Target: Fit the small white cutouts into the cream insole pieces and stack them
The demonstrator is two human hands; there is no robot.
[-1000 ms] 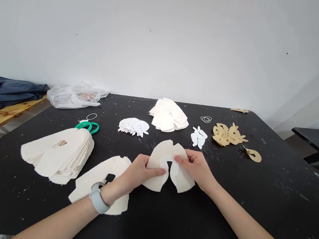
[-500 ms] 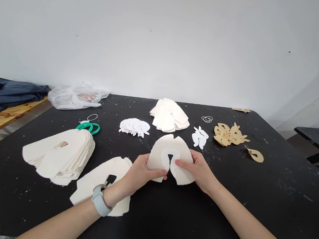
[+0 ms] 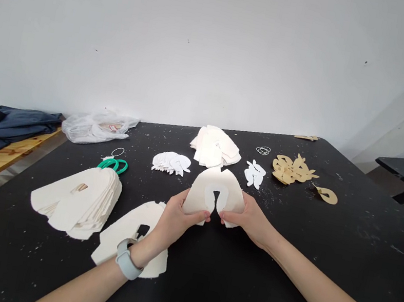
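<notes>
Above the black table I hold a cream arch-shaped fabric piece (image 3: 201, 185) with a slit and a central opening. A smaller white horseshoe-shaped piece (image 3: 223, 195) lies on it around the opening. My left hand (image 3: 178, 217) pinches the lower left leg, thumb on top. At the lower right leg, my right hand (image 3: 250, 218) is closed the same way, its thumb by the white piece's end. The fingers behind the fabric are hidden. Under my left forearm lies another cream cutout stack (image 3: 121, 233), partly covered by the wrist with a grey watch (image 3: 128, 259).
On the black table (image 3: 260, 286) are a fanned cream stack (image 3: 72, 196), green-handled scissors (image 3: 113, 164), white cutouts (image 3: 172, 162), more white cutouts (image 3: 254, 174), a pale stack (image 3: 215, 147), tan cutouts (image 3: 292, 169) and rubber bands (image 3: 263, 150). A plastic bag (image 3: 96, 127) sits at the back left.
My right thumb has slid down to the white piece's lower end, and the right hand grips lower on the fabric. The fabric's legs now bend inward slightly. The view has shifted a little.
</notes>
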